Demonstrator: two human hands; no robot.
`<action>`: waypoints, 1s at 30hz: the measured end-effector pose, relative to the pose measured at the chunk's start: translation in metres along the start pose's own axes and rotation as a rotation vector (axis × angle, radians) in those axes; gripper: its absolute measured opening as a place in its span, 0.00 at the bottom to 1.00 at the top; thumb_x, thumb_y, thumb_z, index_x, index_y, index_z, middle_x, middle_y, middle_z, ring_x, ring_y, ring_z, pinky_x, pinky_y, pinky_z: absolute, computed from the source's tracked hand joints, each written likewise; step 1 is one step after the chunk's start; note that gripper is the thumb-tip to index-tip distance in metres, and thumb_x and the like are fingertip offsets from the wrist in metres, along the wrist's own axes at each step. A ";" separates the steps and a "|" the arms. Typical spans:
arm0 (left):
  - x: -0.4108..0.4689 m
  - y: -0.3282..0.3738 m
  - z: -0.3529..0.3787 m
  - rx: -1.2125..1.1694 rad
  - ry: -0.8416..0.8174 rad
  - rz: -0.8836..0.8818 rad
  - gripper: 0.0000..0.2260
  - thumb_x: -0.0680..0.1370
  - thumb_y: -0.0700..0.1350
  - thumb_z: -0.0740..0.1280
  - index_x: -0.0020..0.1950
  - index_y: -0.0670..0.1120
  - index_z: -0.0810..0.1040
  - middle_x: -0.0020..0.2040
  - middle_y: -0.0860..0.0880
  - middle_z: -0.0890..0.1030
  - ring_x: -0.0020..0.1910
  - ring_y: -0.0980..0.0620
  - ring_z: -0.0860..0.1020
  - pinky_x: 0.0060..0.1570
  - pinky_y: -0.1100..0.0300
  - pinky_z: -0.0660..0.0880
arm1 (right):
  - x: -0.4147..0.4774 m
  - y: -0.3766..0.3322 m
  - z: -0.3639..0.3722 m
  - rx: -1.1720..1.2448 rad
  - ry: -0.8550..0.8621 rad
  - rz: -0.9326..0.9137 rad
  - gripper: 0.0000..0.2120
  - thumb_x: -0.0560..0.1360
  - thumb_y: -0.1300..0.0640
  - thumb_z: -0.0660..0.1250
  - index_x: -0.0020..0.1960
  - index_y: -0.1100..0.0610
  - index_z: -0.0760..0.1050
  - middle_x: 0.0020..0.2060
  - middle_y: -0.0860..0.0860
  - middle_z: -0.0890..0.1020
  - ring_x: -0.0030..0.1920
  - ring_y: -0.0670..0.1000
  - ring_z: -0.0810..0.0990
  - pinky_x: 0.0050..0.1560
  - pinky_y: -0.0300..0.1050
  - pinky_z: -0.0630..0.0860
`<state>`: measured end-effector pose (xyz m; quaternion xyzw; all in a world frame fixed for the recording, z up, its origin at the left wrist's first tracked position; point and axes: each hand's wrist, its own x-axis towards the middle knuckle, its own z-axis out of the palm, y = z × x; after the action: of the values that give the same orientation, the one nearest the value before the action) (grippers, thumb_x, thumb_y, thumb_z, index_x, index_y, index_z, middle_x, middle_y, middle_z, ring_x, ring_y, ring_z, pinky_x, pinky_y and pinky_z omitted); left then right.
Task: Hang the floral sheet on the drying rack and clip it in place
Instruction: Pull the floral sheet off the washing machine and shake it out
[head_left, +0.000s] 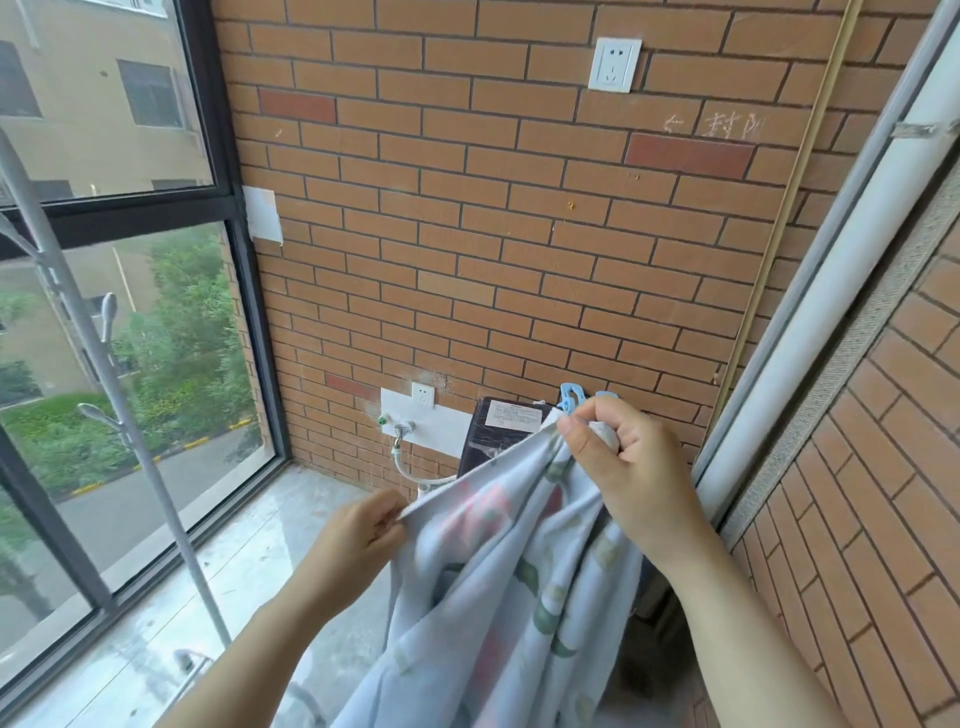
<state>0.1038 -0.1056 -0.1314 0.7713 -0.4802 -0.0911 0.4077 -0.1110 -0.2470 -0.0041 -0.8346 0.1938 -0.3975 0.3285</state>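
Observation:
The floral sheet (498, 587), pale blue with pink and green print, hangs from both my hands in the lower middle of the head view. My left hand (358, 540) pinches its upper edge at the left. My right hand (618, 462) grips a bunched part of the sheet higher up, with light blue clips (571, 397) showing just above its fingers. The grey metal pole of the drying rack (130, 410) slants up along the left side, with hook-like arms, apart from the sheet.
An orange brick wall (493, 234) with a socket stands ahead. A dark appliance (493, 431) and a tap with hose (402, 434) are at its foot. Large windows (104, 260) run along the left; a white pipe (831, 291) rises at the right.

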 end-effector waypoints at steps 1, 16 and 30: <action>-0.001 -0.006 0.000 -0.004 0.010 -0.021 0.04 0.70 0.41 0.60 0.36 0.45 0.72 0.31 0.48 0.74 0.32 0.51 0.70 0.33 0.58 0.63 | 0.000 0.001 -0.004 -0.001 0.026 0.010 0.12 0.79 0.56 0.66 0.37 0.53 0.73 0.24 0.46 0.58 0.25 0.45 0.56 0.27 0.42 0.54; 0.028 0.053 -0.052 -0.310 0.137 0.043 0.17 0.75 0.54 0.62 0.33 0.43 0.68 0.28 0.55 0.64 0.30 0.55 0.62 0.34 0.56 0.57 | -0.015 0.066 -0.002 -0.174 0.061 0.270 0.14 0.75 0.53 0.71 0.59 0.43 0.77 0.29 0.35 0.76 0.36 0.40 0.76 0.40 0.33 0.68; 0.016 0.081 -0.031 -0.134 0.017 0.245 0.13 0.76 0.50 0.62 0.36 0.43 0.73 0.30 0.49 0.70 0.32 0.57 0.66 0.33 0.59 0.65 | -0.008 0.022 0.055 0.006 -0.322 0.150 0.10 0.78 0.48 0.66 0.41 0.53 0.76 0.26 0.44 0.71 0.30 0.43 0.66 0.34 0.37 0.65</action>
<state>0.0745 -0.1192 -0.0492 0.6787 -0.5600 -0.0661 0.4705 -0.0742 -0.2362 -0.0497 -0.8696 0.1991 -0.2336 0.3867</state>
